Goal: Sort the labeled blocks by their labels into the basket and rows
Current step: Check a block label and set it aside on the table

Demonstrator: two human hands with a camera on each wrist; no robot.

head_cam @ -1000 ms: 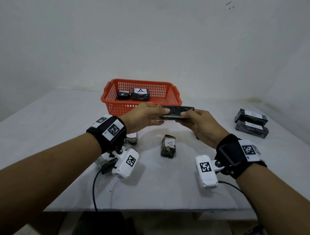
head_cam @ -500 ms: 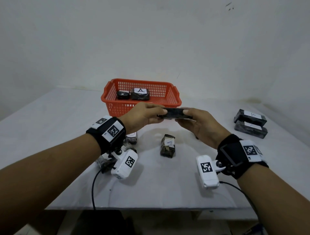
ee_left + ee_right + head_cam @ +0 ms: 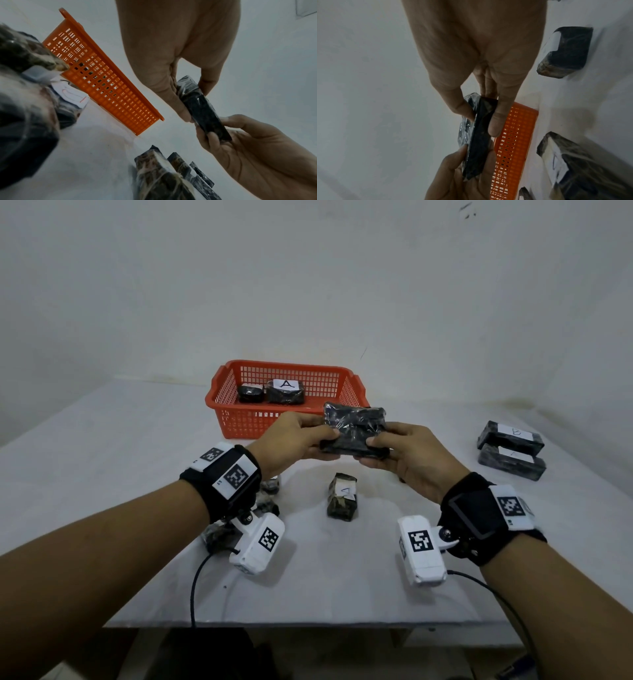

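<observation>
Both hands hold one dark plastic-wrapped block [image 3: 354,428] in the air just in front of the orange basket [image 3: 246,422]. My left hand [image 3: 327,440] pinches its left end and my right hand [image 3: 375,448] pinches its right end. The face tilted toward me shows no label. In the left wrist view, thumb and fingers clamp the block [image 3: 202,108]; the right wrist view shows the same grip on the block [image 3: 481,135]. In the basket lie a block labelled A [image 3: 286,392] and a smaller dark block [image 3: 250,393].
A labelled block [image 3: 342,496] stands on the white table below the hands. Two long blocks [image 3: 510,448] lie side by side at the right, one marked B. More wrapped blocks [image 3: 219,535] sit under my left wrist. The table's front edge is near.
The held block was flat and edge-on; both hands have tipped it up so that a broad face turns toward me. The hands stayed in front of the basket.
</observation>
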